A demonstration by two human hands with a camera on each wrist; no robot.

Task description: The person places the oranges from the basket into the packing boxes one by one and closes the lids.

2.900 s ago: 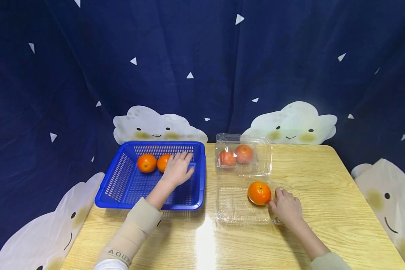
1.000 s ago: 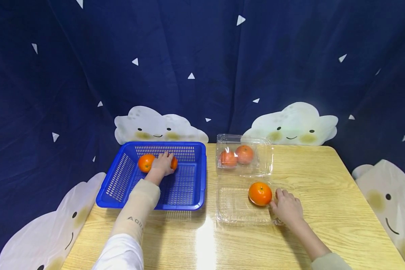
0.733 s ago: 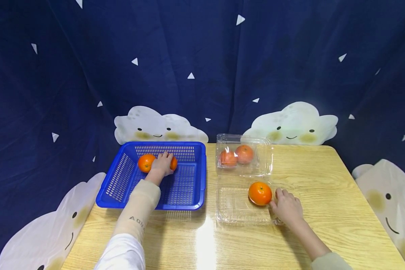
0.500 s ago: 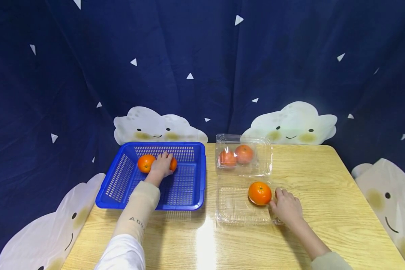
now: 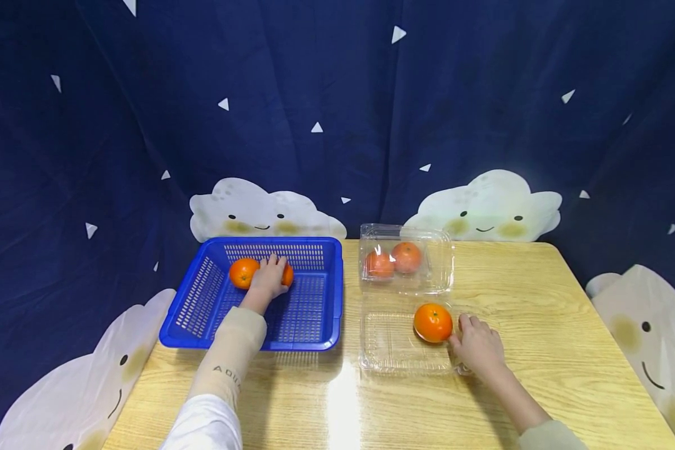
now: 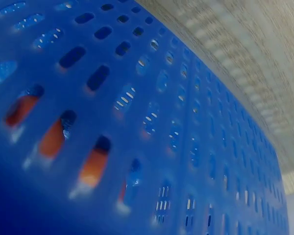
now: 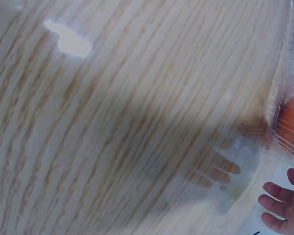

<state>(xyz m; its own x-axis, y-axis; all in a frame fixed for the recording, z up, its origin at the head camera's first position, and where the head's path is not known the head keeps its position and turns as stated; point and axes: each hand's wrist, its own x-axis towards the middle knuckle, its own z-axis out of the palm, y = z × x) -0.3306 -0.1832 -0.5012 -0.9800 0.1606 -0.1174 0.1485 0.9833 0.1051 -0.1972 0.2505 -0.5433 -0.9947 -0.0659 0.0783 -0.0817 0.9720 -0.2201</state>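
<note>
In the head view my left hand [image 5: 270, 279] reaches into the blue plastic basket [image 5: 309, 345]. Its fingers curl over an orange [image 5: 288, 275], which they partly cover. Just left of that hand lies a second orange [image 5: 244, 273]. The left wrist view shows the basket's slotted wall [image 6: 181, 161], with orange peel showing through some slots. My right hand [image 5: 480, 347] is beside the right edge of an opened clear plastic box [image 5: 390, 340], fingers loosely bent. Another orange [image 5: 434, 322] sits in that box, near the thumb. The right wrist view shows the right fingers [image 7: 279, 205] spread apart.
Two more oranges [image 5: 407, 257] are seen through the clear lid [image 5: 439, 269] behind the box. Everything stands on a wooden table [image 5: 540, 312]. A dark blue curtain [image 5: 337, 94] with white clouds hangs behind and at the sides.
My left hand has moved left from above the basket's right part and down onto the orange. In the last second that orange has shifted very slightly left. The right hand has stayed put.
</note>
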